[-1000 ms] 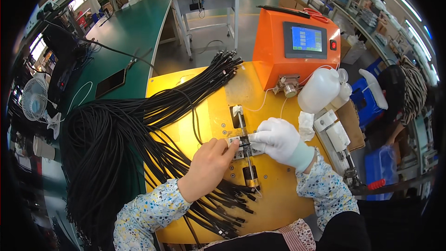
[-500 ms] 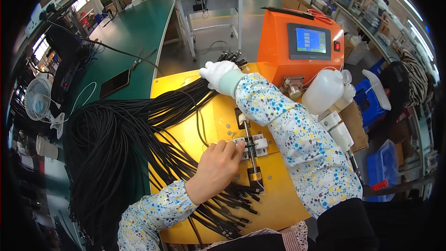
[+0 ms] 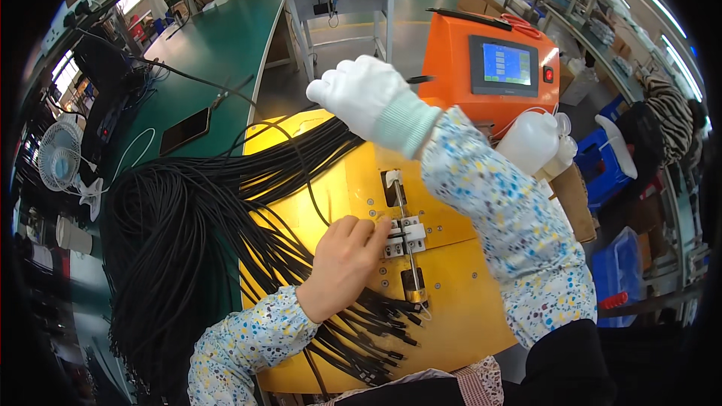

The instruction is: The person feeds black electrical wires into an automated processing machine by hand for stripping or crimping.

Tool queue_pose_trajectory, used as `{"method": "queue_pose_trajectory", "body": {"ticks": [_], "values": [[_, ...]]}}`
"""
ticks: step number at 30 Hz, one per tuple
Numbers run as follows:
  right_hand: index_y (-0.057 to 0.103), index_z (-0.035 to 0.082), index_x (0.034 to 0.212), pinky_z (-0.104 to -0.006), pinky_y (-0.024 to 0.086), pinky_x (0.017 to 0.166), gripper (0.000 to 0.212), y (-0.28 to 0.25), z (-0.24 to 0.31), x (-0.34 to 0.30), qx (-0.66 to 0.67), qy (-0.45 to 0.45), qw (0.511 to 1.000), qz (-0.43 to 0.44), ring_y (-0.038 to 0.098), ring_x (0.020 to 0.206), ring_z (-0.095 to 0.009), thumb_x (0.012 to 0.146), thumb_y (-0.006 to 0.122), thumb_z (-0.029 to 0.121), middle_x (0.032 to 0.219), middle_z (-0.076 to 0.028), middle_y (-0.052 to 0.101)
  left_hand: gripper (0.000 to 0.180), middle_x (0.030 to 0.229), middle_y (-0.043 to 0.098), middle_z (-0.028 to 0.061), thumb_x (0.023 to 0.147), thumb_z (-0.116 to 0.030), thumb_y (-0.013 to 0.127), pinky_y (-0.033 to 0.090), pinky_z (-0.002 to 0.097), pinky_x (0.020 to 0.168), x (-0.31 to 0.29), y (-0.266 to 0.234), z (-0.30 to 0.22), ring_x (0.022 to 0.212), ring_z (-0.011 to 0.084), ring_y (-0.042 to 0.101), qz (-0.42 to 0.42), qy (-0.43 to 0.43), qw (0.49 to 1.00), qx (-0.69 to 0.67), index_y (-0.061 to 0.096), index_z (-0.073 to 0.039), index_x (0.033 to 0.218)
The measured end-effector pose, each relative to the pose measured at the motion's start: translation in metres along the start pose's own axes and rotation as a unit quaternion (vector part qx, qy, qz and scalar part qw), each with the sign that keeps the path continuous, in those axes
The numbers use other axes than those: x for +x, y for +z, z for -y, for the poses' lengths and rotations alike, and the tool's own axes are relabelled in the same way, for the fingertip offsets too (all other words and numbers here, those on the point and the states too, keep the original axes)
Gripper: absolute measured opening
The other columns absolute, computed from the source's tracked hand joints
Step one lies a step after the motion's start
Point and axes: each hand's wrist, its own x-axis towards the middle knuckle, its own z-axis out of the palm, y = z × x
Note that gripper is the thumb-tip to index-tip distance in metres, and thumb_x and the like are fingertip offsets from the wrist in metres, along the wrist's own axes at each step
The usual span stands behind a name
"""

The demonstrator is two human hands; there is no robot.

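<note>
My gloved right hand (image 3: 365, 98) is closed on a black cable, whose dark connector end (image 3: 420, 80) sticks out to the right of the glove. The hand is raised above the far part of the yellow machine plate (image 3: 459, 308). My bare left hand (image 3: 342, 263) is closed beside the small white and metal clamp fixture (image 3: 406, 237); its fingertips press at the fixture's left side, and a cable runs into them. A large bundle of black cables (image 3: 173, 210) drapes over the plate's left side, with several connector ends (image 3: 383, 331) fanned out near my left wrist.
An orange machine box (image 3: 444, 53) with a lit screen (image 3: 505, 65) stands behind the plate. White plastic bottles (image 3: 526, 139) sit at its right. On the green table (image 3: 226, 30) lie a phone (image 3: 186, 131) and pliers (image 3: 229, 92). A small fan (image 3: 62, 156) is at far left.
My right hand has lifted from the far cable ends toward the upper right, bringing up one cable. My left hand stays by the fixture, shifted only slightly.
</note>
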Motion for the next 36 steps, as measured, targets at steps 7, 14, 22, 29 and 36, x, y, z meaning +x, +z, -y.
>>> {"method": "queue_pose_trajectory", "body": {"ticks": [7,14,22,29,36], "values": [[0.057,0.012,0.081,-0.0310,0.049,0.065,0.006,-0.058,0.003,-0.055,-0.099,0.088,0.991,0.019,0.062,0.075,-0.020,0.076,0.061,0.012,0.073,-0.002,0.057,0.027,0.097,0.057,0.0126,0.071,-0.004,0.061,0.043,0.0395,0.090,0.003,0.002,0.008,0.093,0.0281,0.054,-0.014,-0.002,1.000,0.007,0.060,0.001,0.098],[0.062,0.010,0.087,-0.0373,0.050,0.066,0.013,-0.079,0.033,-0.132,0.175,0.142,0.959,0.174,0.062,0.075,-0.029,0.078,0.067,0.017,0.078,-0.008,0.062,0.054,0.117,0.055,0.0183,0.069,-0.013,0.076,0.034,0.0488,0.102,0.011,-0.077,-0.016,0.117,0.0378,0.045,0.110,0.088,0.969,-0.204,0.053,-0.003,0.117],[0.066,0.006,0.092,-0.0394,0.050,0.070,0.017,-0.067,0.065,-0.166,0.497,0.345,0.780,0.158,0.063,0.080,-0.032,0.084,0.066,0.021,0.085,-0.012,0.065,0.016,0.080,0.065,0.0138,0.084,0.001,0.066,0.051,0.0302,0.063,0.007,-0.014,-0.003,0.069,0.0234,0.065,0.000,-0.120,0.932,-0.342,0.064,0.002,0.100],[0.067,0.005,0.086,-0.0363,0.050,0.070,0.010,-0.052,0.069,-0.169,0.477,0.305,0.820,0.079,0.063,0.079,-0.030,0.081,0.068,0.014,0.081,-0.012,0.065,0.018,0.081,0.063,0.0140,0.085,0.000,0.064,0.051,0.0310,0.063,0.006,-0.005,-0.007,0.068,0.0250,0.063,-0.013,-0.112,0.952,-0.284,0.063,0.002,0.103],[0.068,0.002,0.083,-0.0327,0.049,0.062,0.010,-0.039,0.067,-0.174,0.388,0.263,0.882,0.041,0.063,0.069,-0.024,0.076,0.072,0.008,0.074,-0.011,0.063,0.032,0.082,0.054,0.0103,0.077,0.002,0.060,0.049,0.0322,0.065,0.001,0.000,-0.013,0.073,0.0237,0.058,-0.014,-0.033,0.998,-0.060,0.062,0.003,0.108]]}}
